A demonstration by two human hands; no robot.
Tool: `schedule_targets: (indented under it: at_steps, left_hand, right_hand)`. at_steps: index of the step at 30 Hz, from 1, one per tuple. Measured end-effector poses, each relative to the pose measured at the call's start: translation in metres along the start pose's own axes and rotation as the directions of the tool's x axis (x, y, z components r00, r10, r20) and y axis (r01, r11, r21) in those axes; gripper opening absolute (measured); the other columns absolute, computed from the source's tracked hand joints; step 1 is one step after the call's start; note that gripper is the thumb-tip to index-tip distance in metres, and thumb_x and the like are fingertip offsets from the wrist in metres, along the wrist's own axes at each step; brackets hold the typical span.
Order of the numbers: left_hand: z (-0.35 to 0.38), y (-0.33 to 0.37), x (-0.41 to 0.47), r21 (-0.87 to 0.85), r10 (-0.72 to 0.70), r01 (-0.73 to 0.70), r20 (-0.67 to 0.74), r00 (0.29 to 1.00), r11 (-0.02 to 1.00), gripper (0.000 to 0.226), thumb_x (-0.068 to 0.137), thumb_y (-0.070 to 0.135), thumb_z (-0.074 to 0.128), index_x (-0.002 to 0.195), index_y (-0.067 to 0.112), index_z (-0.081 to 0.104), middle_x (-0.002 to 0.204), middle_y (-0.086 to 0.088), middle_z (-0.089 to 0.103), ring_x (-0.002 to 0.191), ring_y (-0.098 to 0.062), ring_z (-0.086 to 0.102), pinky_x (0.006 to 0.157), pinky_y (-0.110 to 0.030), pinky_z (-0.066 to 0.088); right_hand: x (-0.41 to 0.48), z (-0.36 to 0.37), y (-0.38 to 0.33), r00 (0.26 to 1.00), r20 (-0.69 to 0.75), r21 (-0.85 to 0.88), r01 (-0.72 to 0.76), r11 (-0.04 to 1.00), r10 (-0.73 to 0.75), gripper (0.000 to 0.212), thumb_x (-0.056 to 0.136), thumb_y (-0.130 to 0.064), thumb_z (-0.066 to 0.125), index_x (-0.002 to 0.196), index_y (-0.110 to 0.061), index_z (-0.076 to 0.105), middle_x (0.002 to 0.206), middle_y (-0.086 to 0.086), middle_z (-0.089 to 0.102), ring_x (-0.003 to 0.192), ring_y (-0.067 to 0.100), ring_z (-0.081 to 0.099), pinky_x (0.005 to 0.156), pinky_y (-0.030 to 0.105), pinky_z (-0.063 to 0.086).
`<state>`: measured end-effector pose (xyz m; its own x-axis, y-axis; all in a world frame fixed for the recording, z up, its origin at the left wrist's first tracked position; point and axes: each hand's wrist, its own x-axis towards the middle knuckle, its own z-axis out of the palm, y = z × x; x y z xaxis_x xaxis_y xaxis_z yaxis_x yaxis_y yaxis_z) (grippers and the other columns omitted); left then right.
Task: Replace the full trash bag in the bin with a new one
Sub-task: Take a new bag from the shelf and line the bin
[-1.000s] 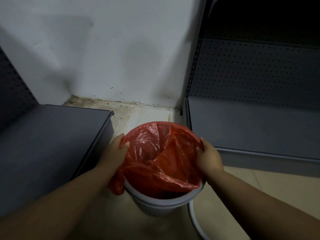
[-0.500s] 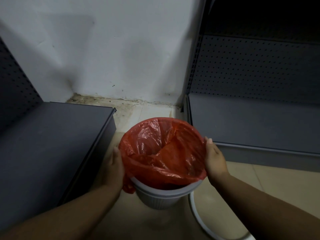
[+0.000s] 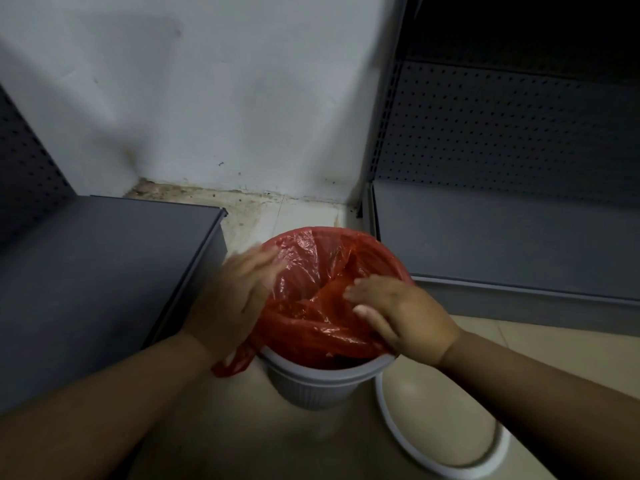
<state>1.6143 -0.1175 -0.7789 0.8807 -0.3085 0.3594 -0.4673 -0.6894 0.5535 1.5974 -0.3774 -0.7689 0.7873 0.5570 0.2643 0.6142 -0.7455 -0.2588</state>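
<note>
A small grey ribbed bin (image 3: 317, 382) stands on the tiled floor between two shelf units. A red plastic bag (image 3: 311, 271) lines it, its edge folded over the far rim, with a loose flap hanging down the bin's left side. My left hand (image 3: 235, 299) is blurred, fingers straight, at the bag's left edge. My right hand (image 3: 405, 313) reaches over the near right rim, fingers spread and resting on the bag inside the bin. What lies under the bag in the bin is hidden.
A grey shelf base (image 3: 97, 271) sits close on the left, another shelf unit (image 3: 502, 244) with a perforated back panel on the right. A white ring (image 3: 446, 459) lies on the floor right of the bin. A stained white wall (image 3: 225, 98) stands behind.
Both hands left the outside of the rim. The right hand moved inward onto the bag inside the bin; the left hand rose to the bag's left edge, still moving.
</note>
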Motion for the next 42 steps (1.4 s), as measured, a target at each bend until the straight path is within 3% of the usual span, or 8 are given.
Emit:
schedule_targets:
  at_steps: [4,9,13,22,29,34,37,42]
  left_hand:
    - [-0.001,0.002,-0.003,0.069,0.186,-0.209,0.251,0.950,0.975,0.078,0.092,0.062,0.007,0.095,0.018,0.070,0.096,0.000,0.073,0.093,-0.014,0.065,0.091,-0.031,0.049]
    - [0.002,0.004,-0.008,0.053,0.147,-0.165,0.243,0.959,0.985,0.074,0.085,0.071,0.008,0.083,0.026,0.066,0.080,0.018,0.062,0.074,0.008,0.050,0.076,-0.007,0.032]
    - [0.003,0.006,-0.004,0.049,-0.003,-0.009,0.254,0.967,0.999,0.073,0.078,0.073,0.014,0.077,0.021,0.065,0.073,0.015,0.062,0.072,0.002,0.056,0.069,-0.014,0.040]
    - [0.002,0.013,0.008,-0.019,-0.091,0.103,0.330,0.939,0.994,0.056,0.080,0.056,0.035,0.088,0.013,0.070,0.087,-0.003,0.071,0.084,-0.016,0.065,0.083,-0.041,0.051]
    - [0.008,0.028,0.012,0.219,0.080,-0.227,0.529,0.845,0.949,0.076,0.070,0.077,0.018,0.112,0.030,0.061,0.110,0.012,0.061,0.100,-0.003,0.052,0.089,-0.022,0.041]
    - [0.011,0.026,-0.001,0.247,0.092,-0.318,0.641,0.762,0.915,0.072,0.074,0.078,0.013,0.113,0.033,0.053,0.109,0.014,0.061,0.102,-0.003,0.054,0.104,-0.030,0.035]
    - [0.013,0.025,-0.012,0.274,0.119,-0.343,0.599,0.792,0.899,0.086,0.072,0.076,-0.003,0.132,0.032,0.041,0.132,0.011,0.054,0.126,-0.005,0.043,0.116,-0.028,0.010]
    - [0.013,0.019,-0.026,0.401,0.141,-0.402,0.542,0.829,0.823,0.079,0.088,0.068,0.006,0.132,0.016,0.047,0.130,0.001,0.060,0.125,-0.015,0.052,0.110,-0.040,0.020]
  right_hand:
    - [0.002,0.002,-0.008,0.990,0.091,0.042,0.104,0.994,-0.107,0.046,0.094,-0.045,0.038,0.069,-0.017,0.064,0.065,-0.006,0.059,0.063,0.007,0.050,0.064,0.025,0.047]
    - [0.005,0.001,-0.013,0.952,0.301,0.262,-0.132,0.956,0.049,0.044,0.096,-0.043,0.041,0.056,-0.025,0.044,0.054,-0.008,0.042,0.050,0.007,0.044,0.058,0.023,0.040]
    - [0.007,0.004,-0.018,0.936,0.345,0.285,-0.176,0.942,0.071,0.043,0.096,-0.040,0.046,0.055,-0.028,0.041,0.054,-0.007,0.044,0.049,0.007,0.044,0.057,0.019,0.036]
    - [-0.007,0.002,-0.024,0.872,0.076,-0.122,0.489,0.864,-0.483,0.041,0.095,-0.041,0.043,0.068,-0.018,0.064,0.062,-0.003,0.064,0.057,0.014,0.060,0.061,0.021,0.040]
    - [-0.018,0.008,-0.028,0.790,0.158,-0.192,0.613,0.767,-0.592,0.023,0.083,-0.030,0.069,0.065,-0.017,0.065,0.057,-0.001,0.063,0.052,0.018,0.058,0.050,0.026,0.045]
    - [-0.013,0.002,-0.035,0.950,0.077,0.098,0.296,0.950,-0.303,0.049,0.096,-0.043,0.039,0.060,-0.018,0.060,0.054,-0.002,0.062,0.047,0.012,0.054,0.048,0.020,0.038]
    - [-0.007,0.008,-0.030,0.996,-0.027,-0.009,0.086,0.996,-0.086,0.040,0.094,-0.043,0.039,0.068,-0.020,0.060,0.063,-0.005,0.064,0.056,0.010,0.058,0.057,0.017,0.041]
    - [-0.011,0.020,-0.029,0.980,0.127,-0.001,-0.155,0.988,0.154,0.081,0.086,-0.064,0.003,0.135,-0.019,0.049,0.136,0.002,0.056,0.129,0.018,0.049,0.111,0.033,0.033]
